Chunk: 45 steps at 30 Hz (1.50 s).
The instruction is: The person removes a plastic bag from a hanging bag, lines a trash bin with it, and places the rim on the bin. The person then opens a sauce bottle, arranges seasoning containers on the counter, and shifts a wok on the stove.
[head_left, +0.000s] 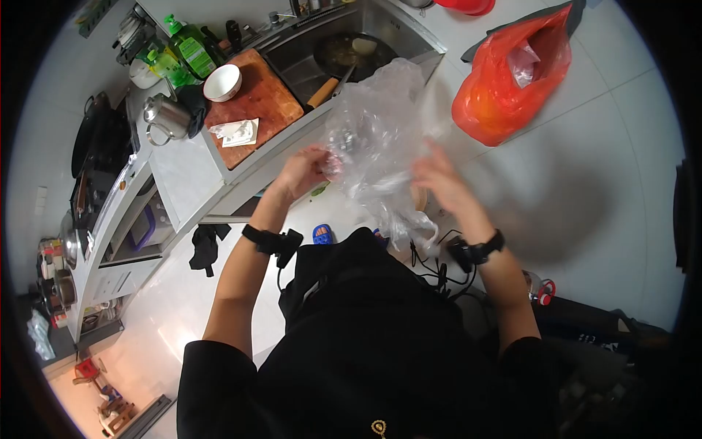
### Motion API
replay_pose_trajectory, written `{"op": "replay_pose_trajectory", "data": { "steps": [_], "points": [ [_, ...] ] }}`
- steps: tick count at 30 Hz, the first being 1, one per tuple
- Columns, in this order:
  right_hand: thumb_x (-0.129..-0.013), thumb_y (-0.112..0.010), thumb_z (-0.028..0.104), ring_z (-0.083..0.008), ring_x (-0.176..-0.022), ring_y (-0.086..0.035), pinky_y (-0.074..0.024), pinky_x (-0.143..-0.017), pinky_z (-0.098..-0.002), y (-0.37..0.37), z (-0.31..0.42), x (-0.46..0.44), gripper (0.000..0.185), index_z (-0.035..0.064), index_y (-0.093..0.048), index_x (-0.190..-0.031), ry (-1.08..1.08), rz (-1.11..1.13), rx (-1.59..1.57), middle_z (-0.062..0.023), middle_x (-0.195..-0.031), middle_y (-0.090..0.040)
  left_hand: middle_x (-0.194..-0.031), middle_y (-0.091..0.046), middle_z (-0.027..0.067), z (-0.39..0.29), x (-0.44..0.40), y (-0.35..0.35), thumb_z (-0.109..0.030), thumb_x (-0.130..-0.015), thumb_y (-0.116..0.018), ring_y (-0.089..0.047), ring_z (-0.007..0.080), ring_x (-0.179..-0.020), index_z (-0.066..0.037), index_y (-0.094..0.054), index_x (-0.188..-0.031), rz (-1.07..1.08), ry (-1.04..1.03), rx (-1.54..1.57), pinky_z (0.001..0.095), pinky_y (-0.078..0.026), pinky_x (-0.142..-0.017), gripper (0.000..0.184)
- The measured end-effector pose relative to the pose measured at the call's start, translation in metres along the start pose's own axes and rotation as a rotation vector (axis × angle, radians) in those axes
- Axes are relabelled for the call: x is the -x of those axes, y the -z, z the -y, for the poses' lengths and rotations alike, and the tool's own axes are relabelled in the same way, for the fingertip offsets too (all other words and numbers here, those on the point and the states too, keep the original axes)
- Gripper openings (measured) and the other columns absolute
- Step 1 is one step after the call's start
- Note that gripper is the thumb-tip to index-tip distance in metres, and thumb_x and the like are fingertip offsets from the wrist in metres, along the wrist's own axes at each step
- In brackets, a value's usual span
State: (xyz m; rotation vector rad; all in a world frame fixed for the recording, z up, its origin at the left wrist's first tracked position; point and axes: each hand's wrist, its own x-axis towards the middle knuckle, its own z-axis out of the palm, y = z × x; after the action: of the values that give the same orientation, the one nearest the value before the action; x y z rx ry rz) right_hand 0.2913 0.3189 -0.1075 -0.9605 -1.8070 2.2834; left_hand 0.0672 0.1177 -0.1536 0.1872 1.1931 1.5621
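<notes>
A crumpled clear plastic bag [376,124] hangs in front of me, its loose ends trailing downward. My left hand [303,172] is closed on the bag's left side, where something pinkish shows through the plastic. Beside the bag's right edge is my right hand [442,183], slightly blurred, with its fingers apart; whether they touch the plastic is unclear. Beyond the bag, a dark pan [333,55] with a wooden handle [322,93] sits in the sink [398,33], with a pale piece in its liquid.
A wooden cutting board [267,95] on the counter bears a white bowl [222,83] and a white packet [240,132]. Green bottles [194,55] and a metal kettle [167,117] stand left of it. A red plastic bag [486,99] is at the right. Cables [439,274] hang near my waist.
</notes>
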Motion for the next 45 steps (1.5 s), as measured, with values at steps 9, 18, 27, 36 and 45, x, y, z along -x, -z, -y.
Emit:
{"op": "replay_pose_trajectory", "data": {
  "steps": [9,18,27,36,45],
  "points": [
    [-0.084,-0.057,0.008,-0.0134,-0.076,-0.057,-0.0458,-0.062,-0.0257,-0.042,-0.032,-0.034,0.045,0.0054,-0.043,-0.126,-0.122,0.166,0.296,-0.0076,-0.084,-0.063,-0.100,-0.059,0.0152,0.012,0.017,0.010,-0.018,-0.093,-0.038,-0.061,0.0228,-0.084,0.001,-0.057,-0.104,-0.114,0.110,0.117,0.0376,-0.054,-0.070,0.029],
    [-0.077,-0.070,0.024,-0.0165,-0.075,-0.060,-0.0473,-0.064,-0.0257,-0.011,-0.081,-0.032,0.034,0.0033,-0.061,-0.103,0.011,-0.046,0.486,-0.0071,-0.081,-0.062,-0.093,-0.060,0.0111,0.048,0.031,0.089,-0.018,-0.095,-0.037,-0.060,0.0256,-0.090,-0.002,-0.053,-0.109,0.054,0.142,0.342,0.0421,-0.046,-0.090,0.026],
    [-0.081,-0.064,0.016,-0.0117,-0.059,-0.056,-0.0458,-0.052,-0.0247,0.042,-0.107,-0.050,0.023,0.0066,-0.058,-0.101,0.102,-0.404,0.442,-0.0050,-0.077,-0.061,-0.085,-0.062,0.0035,0.005,0.034,0.047,-0.023,-0.089,-0.055,-0.057,0.0150,-0.075,-0.009,-0.059,-0.098,-0.307,-0.157,0.516,0.0320,-0.047,-0.071,0.017],
    [-0.077,-0.052,-0.002,-0.0273,-0.084,-0.064,-0.0490,-0.075,-0.0338,0.074,-0.153,0.019,0.036,0.0054,-0.058,-0.112,-0.149,0.153,1.117,-0.0153,-0.095,-0.065,-0.110,-0.059,0.0096,0.140,0.051,0.172,-0.037,-0.081,-0.060,-0.057,0.0232,-0.095,-0.007,-0.051,-0.121,-0.103,0.529,-0.564,0.0407,-0.046,-0.073,0.051],
    [-0.091,-0.043,0.010,-0.0127,-0.063,-0.060,-0.0476,-0.060,-0.0248,0.024,-0.059,0.016,0.053,0.0186,-0.026,-0.141,-0.146,0.174,-0.017,-0.0142,-0.134,-0.045,-0.148,0.007,0.0238,0.116,0.001,0.087,-0.041,-0.063,-0.079,-0.041,0.0448,-0.121,-0.028,-0.005,-0.145,0.169,0.148,-1.272,0.0509,-0.051,-0.081,0.111]
  ]
}}
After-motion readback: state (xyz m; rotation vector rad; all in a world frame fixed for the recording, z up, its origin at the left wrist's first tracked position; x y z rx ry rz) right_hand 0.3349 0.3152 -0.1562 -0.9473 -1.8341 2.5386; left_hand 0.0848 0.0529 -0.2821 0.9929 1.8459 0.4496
